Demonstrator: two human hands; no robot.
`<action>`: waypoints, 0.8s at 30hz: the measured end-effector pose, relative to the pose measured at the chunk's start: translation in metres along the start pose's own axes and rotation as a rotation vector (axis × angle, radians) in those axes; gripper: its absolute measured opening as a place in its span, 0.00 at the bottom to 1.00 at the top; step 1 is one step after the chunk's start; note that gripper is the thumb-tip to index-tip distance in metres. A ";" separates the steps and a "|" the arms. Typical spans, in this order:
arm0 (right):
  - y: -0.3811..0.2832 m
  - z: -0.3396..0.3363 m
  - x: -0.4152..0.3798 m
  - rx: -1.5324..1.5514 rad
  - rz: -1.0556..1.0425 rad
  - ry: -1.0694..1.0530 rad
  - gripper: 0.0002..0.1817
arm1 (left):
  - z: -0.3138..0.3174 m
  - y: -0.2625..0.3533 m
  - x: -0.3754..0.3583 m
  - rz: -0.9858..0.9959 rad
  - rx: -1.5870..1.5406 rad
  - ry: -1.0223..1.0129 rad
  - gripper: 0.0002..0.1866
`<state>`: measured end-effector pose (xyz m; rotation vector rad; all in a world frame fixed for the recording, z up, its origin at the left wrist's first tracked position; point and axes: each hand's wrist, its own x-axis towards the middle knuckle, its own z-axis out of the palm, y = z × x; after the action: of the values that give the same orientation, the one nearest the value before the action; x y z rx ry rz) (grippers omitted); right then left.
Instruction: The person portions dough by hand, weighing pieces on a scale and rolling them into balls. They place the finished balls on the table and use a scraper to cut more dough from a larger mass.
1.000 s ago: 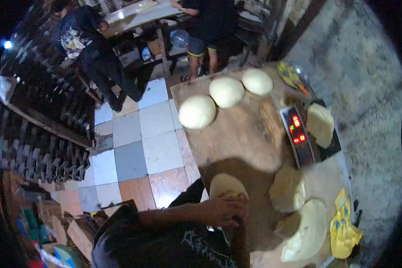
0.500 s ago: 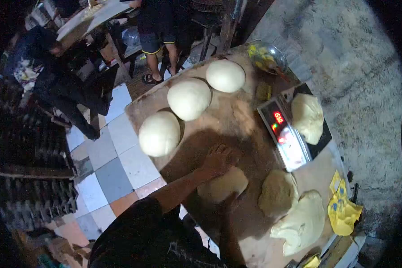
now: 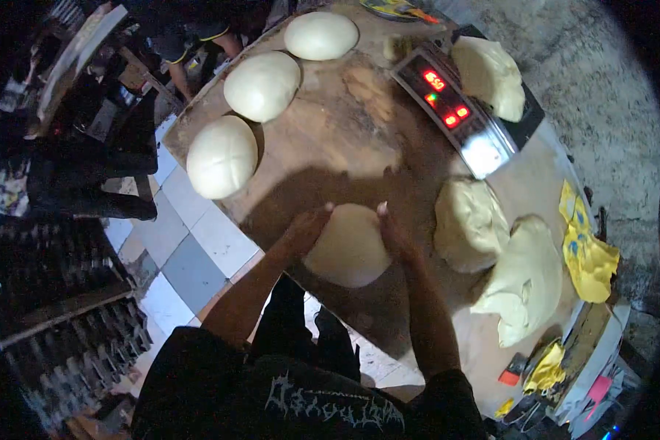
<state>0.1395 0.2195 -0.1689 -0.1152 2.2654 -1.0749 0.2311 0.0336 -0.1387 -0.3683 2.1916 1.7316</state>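
Note:
A smooth ball of dough (image 3: 350,253) rests on the wooden table (image 3: 330,158) close to the front edge. My left hand (image 3: 308,229) lies against its left side and my right hand (image 3: 394,233) against its right side, so the ball sits between both palms. To the right are a lumpy piece of dough (image 3: 468,224) and a larger flat piece (image 3: 524,282). Three round dough balls (image 3: 222,157), (image 3: 262,86), (image 3: 321,36) stand in a row along the table's left edge.
A digital scale (image 3: 451,103) with lit red digits carries a piece of dough (image 3: 491,73). Yellow plastic wrappers (image 3: 588,253) lie at the right edge. Two people stand beyond the table's left side. A slatted rack is at the far left.
The view has tilted and shifted, so the table appears higher. My left hand has moved from the top of the dough to its left side; my right hand now shows clearly at its right.

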 end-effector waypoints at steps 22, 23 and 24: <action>-0.121 -0.001 0.131 -0.030 -0.546 0.021 0.24 | -0.104 0.033 0.103 0.191 -0.359 0.143 0.25; -0.147 -0.015 0.138 -0.211 -0.280 -0.074 0.25 | -0.103 0.040 0.106 0.152 -0.356 0.173 0.26; -0.169 -0.032 0.123 -0.203 -0.279 -0.057 0.25 | -0.102 0.044 0.109 0.161 -0.346 0.160 0.26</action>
<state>-0.0076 0.0878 -0.0921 -0.5525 2.3486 -0.9604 0.1043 -0.0553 -0.1218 -0.4352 2.0714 2.2495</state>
